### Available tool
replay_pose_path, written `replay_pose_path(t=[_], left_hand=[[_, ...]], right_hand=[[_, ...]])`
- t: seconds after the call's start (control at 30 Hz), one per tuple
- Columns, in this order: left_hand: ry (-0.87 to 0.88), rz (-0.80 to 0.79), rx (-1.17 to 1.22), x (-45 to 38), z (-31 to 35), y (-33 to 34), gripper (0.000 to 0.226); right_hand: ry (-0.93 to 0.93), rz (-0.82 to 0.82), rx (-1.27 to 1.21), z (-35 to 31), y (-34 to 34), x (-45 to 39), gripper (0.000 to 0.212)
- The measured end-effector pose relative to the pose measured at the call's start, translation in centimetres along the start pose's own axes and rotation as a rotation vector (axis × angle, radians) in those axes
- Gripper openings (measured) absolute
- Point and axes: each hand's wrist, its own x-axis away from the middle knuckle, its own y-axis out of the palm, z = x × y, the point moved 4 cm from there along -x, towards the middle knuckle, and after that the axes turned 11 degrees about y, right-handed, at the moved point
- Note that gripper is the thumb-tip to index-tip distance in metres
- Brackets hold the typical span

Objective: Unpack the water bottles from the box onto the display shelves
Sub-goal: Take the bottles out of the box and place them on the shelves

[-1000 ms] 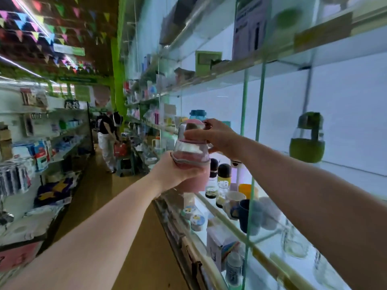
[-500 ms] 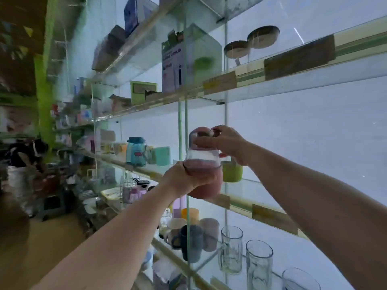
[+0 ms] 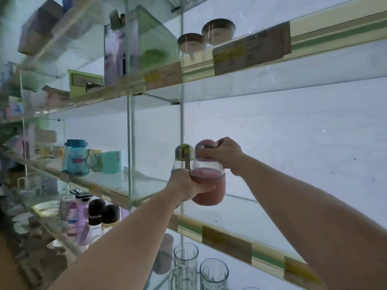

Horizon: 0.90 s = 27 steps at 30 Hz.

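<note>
A pink water bottle (image 3: 209,191) with a clear upper body and pink lid is held up in front of the middle glass shelf (image 3: 234,208). My left hand (image 3: 188,185) grips its pink lower body from the left. My right hand (image 3: 224,153) holds the lid from above. Just behind it on the shelf stands a green-lidded water bottle (image 3: 183,155), partly hidden by the pink one. The box is out of view.
A vertical glass divider (image 3: 129,143) stands left of the bottles. A blue jug (image 3: 75,158) and a mint cup (image 3: 111,162) sit further left. Glass mugs (image 3: 186,266) stand on the shelf below. Jars (image 3: 217,31) and boxes fill the shelf above.
The view swung right and up along the shelving. Both hands carried the pink bottle toward the middle shelf, close beside the green-lidded bottle. Grips are unchanged.
</note>
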Motion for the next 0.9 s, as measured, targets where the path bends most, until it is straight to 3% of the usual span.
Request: replay_pose_path(t=[0.5, 0.7, 0.9], left_hand=[[0.008, 0.033, -0.145, -3.6, -1.8, 2.4, 0.058], [-0.004, 0.071, -0.185, -4.1, -1.7, 3.4, 0.059], [-0.006, 0.067, -0.167, -4.0, -1.6, 3.3, 0.061]], right_hand=[[0.088, 0.036, -0.001, 2.3, 1.0, -5.1, 0.072], [0.047, 0.016, 0.117, 2.6, 0.5, -5.6, 0.064], [0.021, 0.028, 0.077, 2.4, 0.2, -5.4, 0.061]])
